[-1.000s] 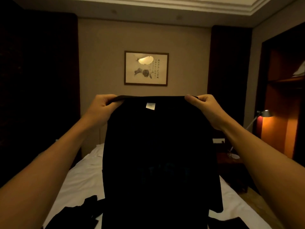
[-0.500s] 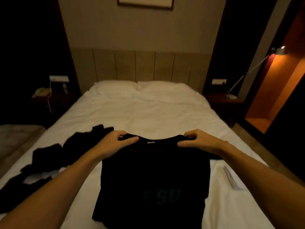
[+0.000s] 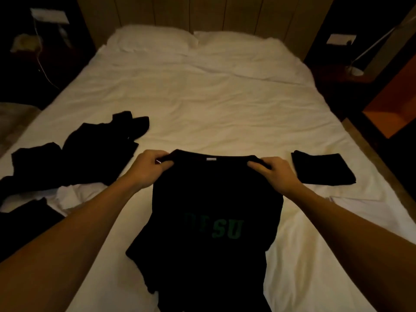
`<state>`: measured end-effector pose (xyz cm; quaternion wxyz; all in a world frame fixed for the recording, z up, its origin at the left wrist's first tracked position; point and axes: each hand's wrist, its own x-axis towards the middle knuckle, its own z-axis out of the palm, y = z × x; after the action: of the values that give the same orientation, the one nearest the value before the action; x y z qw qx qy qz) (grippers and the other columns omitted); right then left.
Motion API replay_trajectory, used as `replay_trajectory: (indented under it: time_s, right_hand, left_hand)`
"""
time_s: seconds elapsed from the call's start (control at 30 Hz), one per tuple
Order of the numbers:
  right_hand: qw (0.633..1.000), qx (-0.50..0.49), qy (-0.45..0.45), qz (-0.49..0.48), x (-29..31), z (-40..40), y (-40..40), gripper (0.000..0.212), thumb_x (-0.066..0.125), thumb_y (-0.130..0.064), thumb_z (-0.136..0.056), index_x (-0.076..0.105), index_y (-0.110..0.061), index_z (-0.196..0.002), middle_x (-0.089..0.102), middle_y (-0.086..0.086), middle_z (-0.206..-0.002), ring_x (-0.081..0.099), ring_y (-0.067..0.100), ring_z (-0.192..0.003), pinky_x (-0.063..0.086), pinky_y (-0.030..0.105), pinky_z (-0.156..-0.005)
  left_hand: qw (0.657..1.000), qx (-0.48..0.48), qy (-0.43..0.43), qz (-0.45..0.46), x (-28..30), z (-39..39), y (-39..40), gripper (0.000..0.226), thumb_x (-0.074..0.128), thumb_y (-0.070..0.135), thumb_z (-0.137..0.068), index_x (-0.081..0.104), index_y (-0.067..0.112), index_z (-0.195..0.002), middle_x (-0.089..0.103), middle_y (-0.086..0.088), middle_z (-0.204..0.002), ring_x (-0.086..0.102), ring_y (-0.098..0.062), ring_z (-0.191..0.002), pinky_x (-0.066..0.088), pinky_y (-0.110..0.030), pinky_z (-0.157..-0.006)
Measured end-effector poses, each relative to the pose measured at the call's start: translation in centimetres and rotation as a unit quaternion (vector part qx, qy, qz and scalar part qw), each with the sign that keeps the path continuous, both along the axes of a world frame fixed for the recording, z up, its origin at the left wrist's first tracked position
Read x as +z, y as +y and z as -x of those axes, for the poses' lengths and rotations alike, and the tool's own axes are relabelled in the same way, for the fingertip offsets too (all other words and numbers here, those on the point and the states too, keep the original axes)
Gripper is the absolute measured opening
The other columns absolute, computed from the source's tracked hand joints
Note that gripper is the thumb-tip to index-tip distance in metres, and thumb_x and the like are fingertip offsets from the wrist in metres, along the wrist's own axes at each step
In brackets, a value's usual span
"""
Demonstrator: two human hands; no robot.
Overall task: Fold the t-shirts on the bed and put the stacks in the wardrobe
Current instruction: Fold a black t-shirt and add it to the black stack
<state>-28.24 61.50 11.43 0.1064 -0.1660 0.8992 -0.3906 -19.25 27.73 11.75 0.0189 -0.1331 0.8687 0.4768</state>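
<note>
A black t-shirt (image 3: pixel 213 199) with green letters on its chest lies spread down the near middle of the white bed (image 3: pixel 213 104), collar away from me. My left hand (image 3: pixel 148 170) pinches its left shoulder and my right hand (image 3: pixel 275 173) pinches its right shoulder. A folded black t-shirt (image 3: pixel 323 168) sits flat on the sheet just right of my right hand. Several unfolded black t-shirts (image 3: pixel 74 154) lie in a loose heap to the left.
Two white pillows (image 3: pixel 191 41) lie against the headboard. A dark nightstand (image 3: pixel 29 52) with a cable stands at the far left. At the far right are a desk lamp (image 3: pixel 358 68) and an orange-lit open wardrobe niche (image 3: pixel 387 102).
I held the t-shirt up in the air in front of the wall; both hands have brought it down onto the bed and my view has tilted down. The folded shirt came into view.
</note>
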Motion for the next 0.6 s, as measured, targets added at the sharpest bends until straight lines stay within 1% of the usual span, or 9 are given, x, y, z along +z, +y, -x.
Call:
replay_trajectory:
  time_s: [0.07, 0.13, 0.17, 0.2, 0.27, 0.33, 0.4, 0.47, 0.6]
  right_hand:
    - [1.0, -0.007, -0.003, -0.018, -2.1, 2.2, -0.5, 0.047, 0.062, -0.045, -0.092, 0.061, -0.003, -0.071, 0.058, 0.014, -0.061, 0.058, 0.029, -0.057, 0.037, 0.038, -0.053]
    - [0.999, -0.006, -0.015, -0.031, -3.9, 4.6, -0.8, 0.044, 0.063, -0.042, -0.092, 0.058, -0.008, -0.066, 0.053, 0.007, -0.057, 0.054, 0.024, -0.055, 0.034, 0.034, -0.053]
    - [0.999, -0.004, -0.023, -0.038, -4.8, 5.8, -1.0, 0.042, 0.064, -0.042, -0.092, 0.057, -0.011, -0.064, 0.052, 0.004, -0.056, 0.053, 0.022, -0.054, 0.034, 0.033, -0.053]
    - [0.998, -0.005, -0.03, -0.048, -5.8, 7.0, -1.2, 0.041, 0.064, -0.043, -0.092, 0.057, -0.014, -0.063, 0.053, 0.003, -0.056, 0.054, 0.022, -0.054, 0.035, 0.033, -0.054]
    - [0.997, -0.019, -0.042, -0.063, -7.9, 9.6, -1.6, 0.042, 0.064, -0.047, -0.09, 0.061, -0.013, -0.067, 0.058, 0.008, -0.059, 0.059, 0.026, -0.057, 0.04, 0.036, -0.054]
    - [0.994, -0.038, -0.052, -0.087, -10.0, 12.0, -2.1, 0.046, 0.063, -0.053, -0.089, 0.061, -0.013, -0.067, 0.059, 0.009, -0.059, 0.059, 0.028, -0.057, 0.04, 0.036, -0.053]
    - [0.991, -0.051, -0.053, -0.113, -12.1, 14.2, -2.9, 0.047, 0.061, -0.055, -0.089, 0.056, -0.016, -0.063, 0.054, 0.006, -0.057, 0.056, 0.026, -0.054, 0.036, 0.033, -0.052]
    - [0.986, -0.056, -0.064, -0.141, -14.4, 15.8, -3.7, 0.047, 0.059, -0.057, -0.089, 0.054, -0.019, -0.063, 0.054, 0.005, -0.058, 0.054, 0.024, -0.055, 0.035, 0.03, -0.051]
    - [0.978, -0.075, -0.073, -0.183, -18.8, 18.4, -4.8, 0.044, 0.056, -0.06, -0.09, 0.057, -0.021, -0.069, 0.058, 0.004, -0.064, 0.058, 0.025, -0.061, 0.037, 0.029, -0.053]
  left_hand:
    - [0.999, 0.035, 0.012, -0.008, -2.1, 2.2, -0.1, 0.021, 0.06, 0.008, -0.096, 0.072, 0.01, -0.113, 0.072, -0.009, -0.104, 0.068, -0.026, -0.097, 0.054, -0.039, -0.092]
    - [0.998, 0.054, 0.024, 0.003, -4.1, 4.4, -0.1, 0.022, 0.058, 0.006, -0.096, 0.072, 0.01, -0.113, 0.072, -0.008, -0.108, 0.067, -0.025, -0.101, 0.052, -0.041, -0.096]
    - [0.998, 0.06, 0.031, 0.017, -5.1, 5.5, 0.1, 0.023, 0.057, 0.005, -0.097, 0.072, 0.009, -0.113, 0.071, -0.008, -0.111, 0.066, -0.026, -0.103, 0.052, -0.04, -0.097]
    - [0.996, 0.068, 0.037, 0.033, -6.0, 6.6, 0.1, 0.024, 0.055, 0.004, -0.097, 0.072, 0.008, -0.113, 0.071, -0.009, -0.112, 0.065, -0.026, -0.103, 0.051, -0.037, -0.096]
    - [0.994, 0.089, 0.041, 0.055, -8.0, 9.0, 0.2, 0.023, 0.054, 0.004, -0.098, 0.072, 0.006, -0.112, 0.071, -0.011, -0.111, 0.064, -0.026, -0.102, 0.048, -0.03, -0.09]
    - [0.992, 0.11, 0.019, 0.06, -10.1, 11.3, 0.1, 0.02, 0.055, 0.007, -0.098, 0.071, 0.005, -0.11, 0.071, -0.012, -0.108, 0.064, -0.028, -0.101, 0.044, -0.026, -0.084]
    - [0.99, 0.126, -0.008, 0.055, -12.2, 13.7, -0.3, 0.02, 0.055, 0.011, -0.099, 0.07, 0.004, -0.111, 0.071, -0.014, -0.107, 0.064, -0.029, -0.099, 0.043, -0.026, -0.081]
    - [0.989, 0.139, -0.031, 0.043, -14.2, 15.6, -0.8, 0.022, 0.054, 0.014, -0.1, 0.069, 0.004, -0.113, 0.07, -0.014, -0.106, 0.063, -0.027, -0.095, 0.042, -0.027, -0.08]
    - [0.989, 0.125, -0.079, 0.0, -18.2, 18.5, -1.9, 0.024, 0.053, 0.017, -0.101, 0.065, 0.007, -0.119, 0.066, -0.012, -0.1, 0.061, -0.026, -0.092, 0.04, -0.028, -0.076]
